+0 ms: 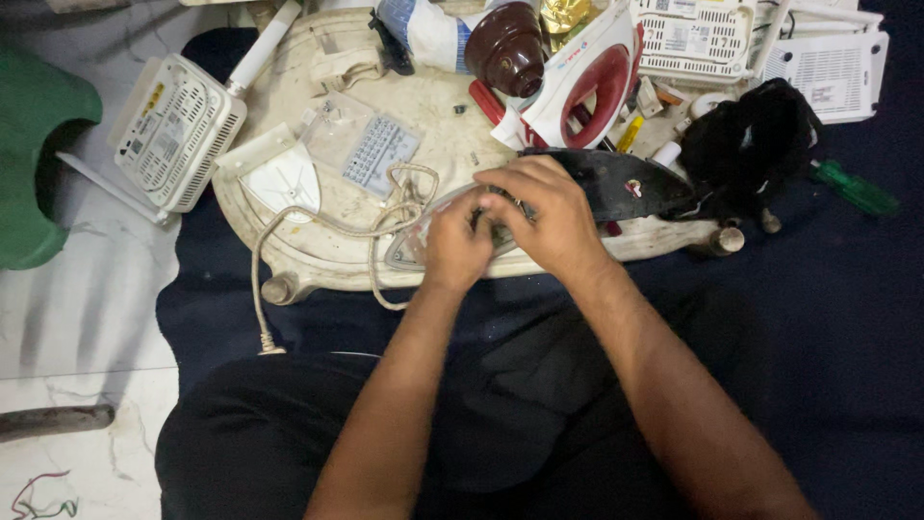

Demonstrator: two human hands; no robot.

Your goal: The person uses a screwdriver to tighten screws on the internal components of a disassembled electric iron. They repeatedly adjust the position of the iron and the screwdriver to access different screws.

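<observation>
Together the left hand (456,243) and right hand (541,214) pinched the grey metal iron soleplate (416,241) on the dirty white tray (433,135), fingers pressed together

A dark blue cloth (847,289) covers the pale marble floor (87,318), with a green plastic stool (34,164) at left.

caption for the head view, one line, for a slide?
Both hands, left hand and right hand, work on an opened clothes iron on a low white table, cord trailing left.

A white router (173,130) and green screwdriver (855,189) lie near the board.
</observation>
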